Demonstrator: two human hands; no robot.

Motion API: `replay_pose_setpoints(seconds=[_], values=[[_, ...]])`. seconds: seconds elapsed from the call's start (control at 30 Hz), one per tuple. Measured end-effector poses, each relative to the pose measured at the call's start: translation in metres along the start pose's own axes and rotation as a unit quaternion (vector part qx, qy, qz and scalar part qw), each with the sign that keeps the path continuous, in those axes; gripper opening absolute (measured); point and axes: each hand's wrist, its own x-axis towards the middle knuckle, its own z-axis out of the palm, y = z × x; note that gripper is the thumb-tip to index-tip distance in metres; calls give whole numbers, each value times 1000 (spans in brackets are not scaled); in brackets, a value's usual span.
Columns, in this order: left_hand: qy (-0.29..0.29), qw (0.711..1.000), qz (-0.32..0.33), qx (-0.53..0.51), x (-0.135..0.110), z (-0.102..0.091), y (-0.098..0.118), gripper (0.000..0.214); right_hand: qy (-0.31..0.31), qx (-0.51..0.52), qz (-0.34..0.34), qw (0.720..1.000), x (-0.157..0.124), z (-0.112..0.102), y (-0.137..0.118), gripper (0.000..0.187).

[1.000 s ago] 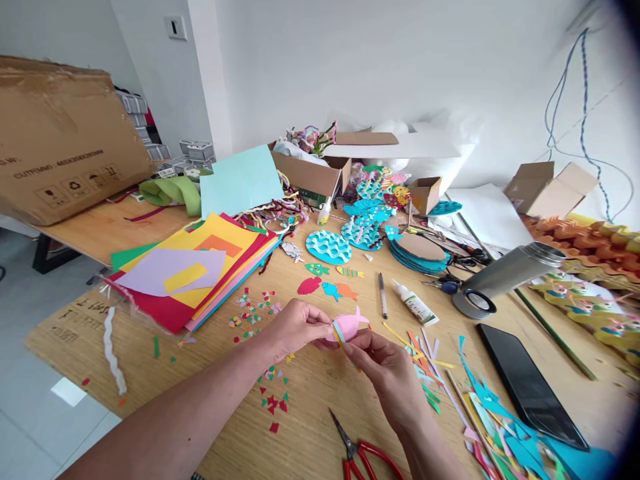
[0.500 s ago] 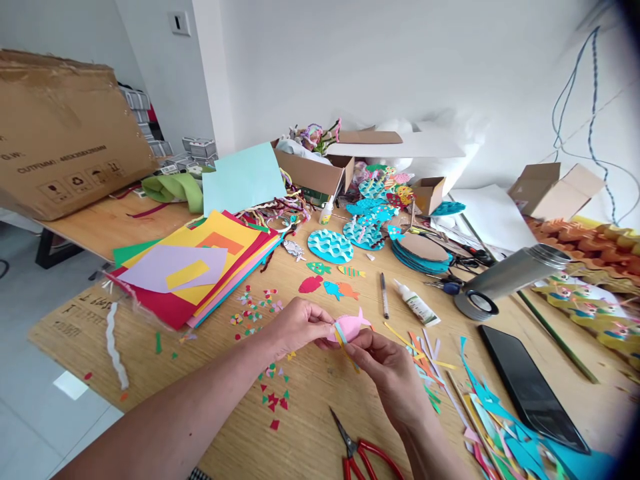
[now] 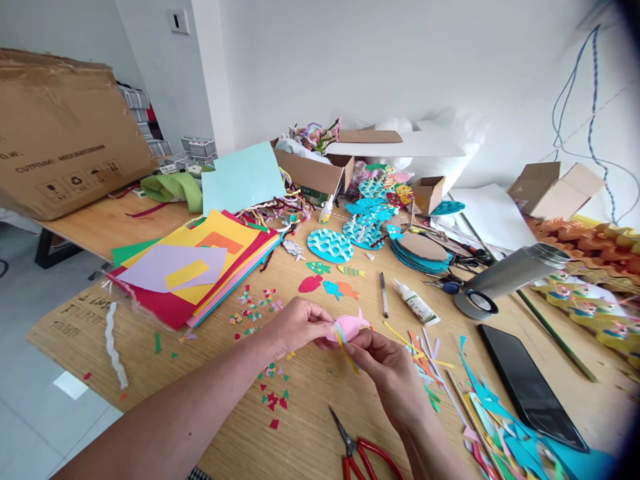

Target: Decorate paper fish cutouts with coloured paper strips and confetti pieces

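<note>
A pink paper fish [image 3: 351, 327] is held up between my two hands above the table. My left hand [image 3: 303, 327] pinches it at its left end. My right hand [image 3: 377, 357] is closed at its lower edge, thumb and finger on the paper strips [image 3: 342, 335], one light blue and one yellow, that lie across the fish. The yellow strip hangs down below the fish. Red-handled scissors [image 3: 357, 447] lie partly open on the table below my hands. Several cut paper fish, among them a crimson one [image 3: 311, 285] and an orange one [image 3: 347, 291], lie beyond my hands.
Small paper bits [image 3: 274, 400] are scattered near my left forearm. Coloured paper sheets [image 3: 175, 267] are stacked at the left. A glue bottle [image 3: 417, 302], a pen [image 3: 383, 295], a phone [image 3: 533, 387], a metal flask [image 3: 517, 272] and paper scraps [image 3: 505, 420] lie to the right.
</note>
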Motion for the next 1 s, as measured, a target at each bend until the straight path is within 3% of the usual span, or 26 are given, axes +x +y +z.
replay_pose_setpoints(seconds=[0.57, 0.83, 1.0], values=[[0, 1000, 4, -5, 0, 0, -2, 16, 0, 6, 17, 1000, 0, 0, 1, 30], [14, 999, 34, -5, 2, -1, -4, 16, 31, 8, 37, 999, -2, -1, 1, 36], [19, 999, 28, -4, 1, -1, -2, 17, 11, 10, 49, 999, -2, 3, -1, 40]])
